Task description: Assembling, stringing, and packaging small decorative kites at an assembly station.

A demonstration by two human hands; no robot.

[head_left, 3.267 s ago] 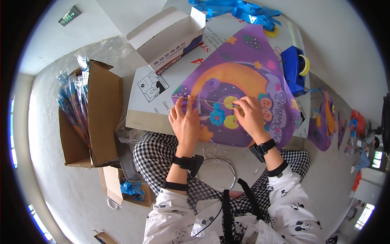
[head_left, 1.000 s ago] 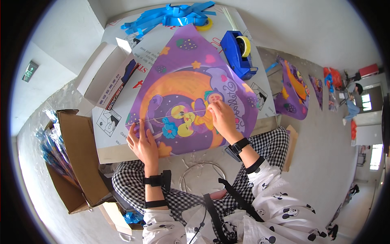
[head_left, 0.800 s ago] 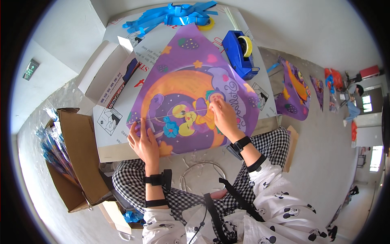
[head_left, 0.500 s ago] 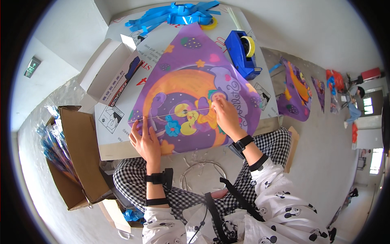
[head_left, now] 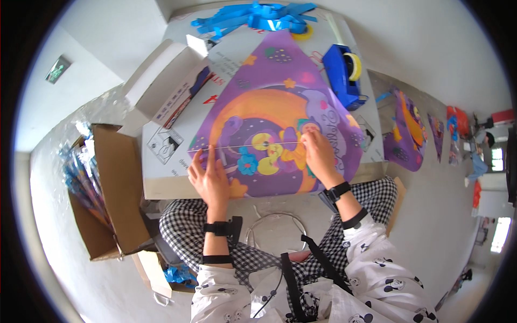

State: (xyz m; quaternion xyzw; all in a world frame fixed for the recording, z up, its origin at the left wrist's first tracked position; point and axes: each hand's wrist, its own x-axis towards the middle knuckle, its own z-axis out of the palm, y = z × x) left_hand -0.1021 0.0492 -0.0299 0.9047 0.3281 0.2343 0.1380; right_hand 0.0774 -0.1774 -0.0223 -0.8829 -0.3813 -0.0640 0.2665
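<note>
A purple kite sheet, roughly triangular and printed with a yellow cartoon figure, lies flat on the table in front of me. A thin pale string runs straight across it from near its left corner. My right hand is closed in a pinch on the string's right end, over the print. My left hand rests near the left corner with its fingers apart, the index fingertip touching the sheet beside the string.
A blue tape dispenser stands at the table's right edge. Blue ribbon strips lie at the far edge. An open white box is at the left. A cardboard carton of packed goods stands left. More printed kites hang to the right.
The whole view has shifted, so table and hands appear further right. Both hands keep nearly the same places on the kite sheet, and the string still runs straight between them.
</note>
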